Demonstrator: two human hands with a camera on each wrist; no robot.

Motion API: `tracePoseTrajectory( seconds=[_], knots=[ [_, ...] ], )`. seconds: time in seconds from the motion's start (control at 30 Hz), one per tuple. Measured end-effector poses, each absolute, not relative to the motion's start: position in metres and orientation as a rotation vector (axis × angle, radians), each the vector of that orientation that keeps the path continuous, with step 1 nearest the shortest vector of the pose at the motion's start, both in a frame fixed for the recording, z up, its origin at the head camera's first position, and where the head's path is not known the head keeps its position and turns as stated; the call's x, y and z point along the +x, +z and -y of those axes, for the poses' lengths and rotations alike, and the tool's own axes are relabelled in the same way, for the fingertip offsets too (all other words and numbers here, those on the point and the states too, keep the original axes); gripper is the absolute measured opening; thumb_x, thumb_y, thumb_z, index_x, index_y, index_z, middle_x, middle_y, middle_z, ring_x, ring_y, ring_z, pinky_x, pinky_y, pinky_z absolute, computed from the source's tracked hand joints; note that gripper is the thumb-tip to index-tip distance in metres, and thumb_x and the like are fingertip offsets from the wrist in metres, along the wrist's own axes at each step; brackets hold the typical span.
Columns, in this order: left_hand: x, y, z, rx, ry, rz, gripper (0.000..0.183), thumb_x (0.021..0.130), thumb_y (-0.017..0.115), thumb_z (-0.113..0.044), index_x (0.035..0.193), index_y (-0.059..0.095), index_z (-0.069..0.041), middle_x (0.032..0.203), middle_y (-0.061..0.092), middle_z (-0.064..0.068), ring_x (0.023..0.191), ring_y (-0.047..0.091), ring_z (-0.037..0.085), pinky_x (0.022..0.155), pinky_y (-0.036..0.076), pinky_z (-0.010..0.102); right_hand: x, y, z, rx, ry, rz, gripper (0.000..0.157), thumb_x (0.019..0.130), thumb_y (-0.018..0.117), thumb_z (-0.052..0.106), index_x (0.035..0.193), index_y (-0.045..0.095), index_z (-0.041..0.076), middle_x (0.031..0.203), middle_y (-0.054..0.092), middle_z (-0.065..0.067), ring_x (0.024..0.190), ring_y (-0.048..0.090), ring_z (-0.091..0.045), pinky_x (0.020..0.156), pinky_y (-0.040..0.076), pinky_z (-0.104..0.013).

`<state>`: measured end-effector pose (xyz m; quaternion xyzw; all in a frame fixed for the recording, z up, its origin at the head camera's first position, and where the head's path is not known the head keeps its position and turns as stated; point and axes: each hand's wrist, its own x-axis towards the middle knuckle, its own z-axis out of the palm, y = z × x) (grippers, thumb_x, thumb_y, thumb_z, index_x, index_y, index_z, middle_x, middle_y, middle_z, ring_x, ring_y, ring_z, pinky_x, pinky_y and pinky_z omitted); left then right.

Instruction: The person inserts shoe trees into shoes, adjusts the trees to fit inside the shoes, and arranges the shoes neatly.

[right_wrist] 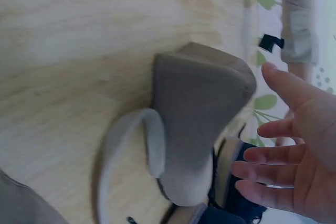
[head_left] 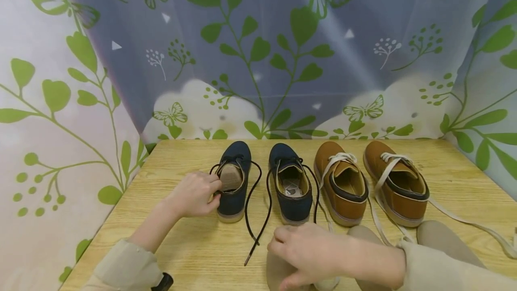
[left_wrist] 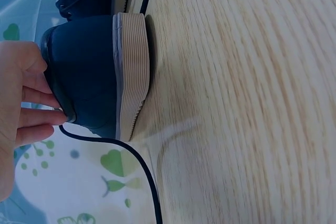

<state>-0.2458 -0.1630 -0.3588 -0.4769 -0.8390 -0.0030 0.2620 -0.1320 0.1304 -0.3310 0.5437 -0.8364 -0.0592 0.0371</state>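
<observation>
Head view, starting at the left: the left hand point(head_left: 196, 194) has its grip clamped, thumb and fingers together, on the collar of the left navy shoe point(head_left: 231, 206), which stands on the counter point(head_left: 194, 255) with its toe pointing away. That shoe should be light, its upper soft and giving, its sole stiffer; collar or heel makes a sound hold. A beige insert point(head_left: 231, 177) sits in its opening (firm by the look of it, and best taken by the exposed end). Next stands the right navy shoe point(head_left: 296, 208), untouched. Nearer, the right hand point(head_left: 308, 247) hovers, its grip loose with fingers apart, beside a spare insert point(head_left: 275, 264). Farther right stand the left brown shoe point(head_left: 348, 208) and the right brown shoe point(head_left: 407, 208).
</observation>
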Motion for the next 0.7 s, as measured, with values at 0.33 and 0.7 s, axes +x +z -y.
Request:
tracePoseTrajectory(
  seconds=[0.33, 0.7],
  knots=[
    [-0.246, -0.359, 0.163, -1.29, -0.011, 2.22, 0.011, 0.069, 0.064, -0.018, 0.064, 0.054, -0.014, 0.061, 0.046, -0.005, 0.05, 0.041, 0.011, 0.045, 0.034, 0.026, -0.12, -0.347, -0.136, 1.694, -0.187, 2.539, 0.033, 0.077, 0.068, 0.044, 0.091, 0.052, 0.019, 0.075, 0.036, 0.009, 0.05, 0.028, -0.003, 0.038, 0.025, -0.018],
    [-0.245, -0.361, 0.159, -1.313, 0.053, 2.126, 0.015, 0.072, 0.061, -0.023, 0.065, 0.052, -0.014, 0.063, 0.048, -0.003, 0.051, 0.042, 0.012, 0.045, 0.032, 0.026, -0.117, -0.368, -0.137, 1.612, -0.185, 2.401, 0.029, 0.066, 0.073, 0.022, 0.084, 0.05, 0.018, 0.073, 0.033, 0.007, 0.043, 0.024, -0.004, 0.036, 0.021, -0.018]
  ],
)
